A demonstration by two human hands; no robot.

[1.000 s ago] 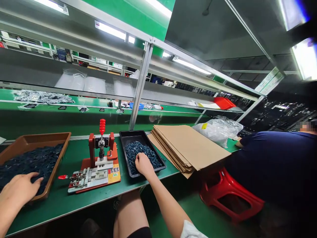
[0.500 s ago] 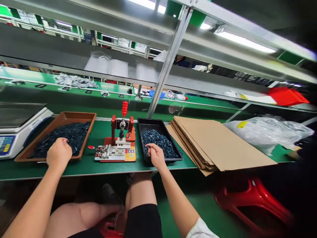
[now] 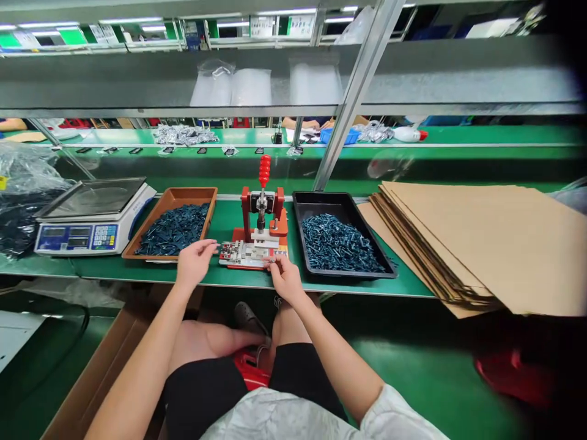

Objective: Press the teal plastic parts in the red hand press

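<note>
The left hand is open, and it seems empty, just beside the red toggle press on the green surface. The right hand is narrow and touches the press's metal plate; I cannot tell if it holds something.

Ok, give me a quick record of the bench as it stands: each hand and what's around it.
Left hand: open, fingers reaching toward the toggle press base.
Right hand: fingertips at the press base's front edge; any held part too small to tell.
Press: red-handled toggle press, between the trays.
Left of press: brown tray of dark blue parts.
Right of press: black tray of blue-grey parts.
Rest: digital scale; stacked cardboard sheets.
</note>
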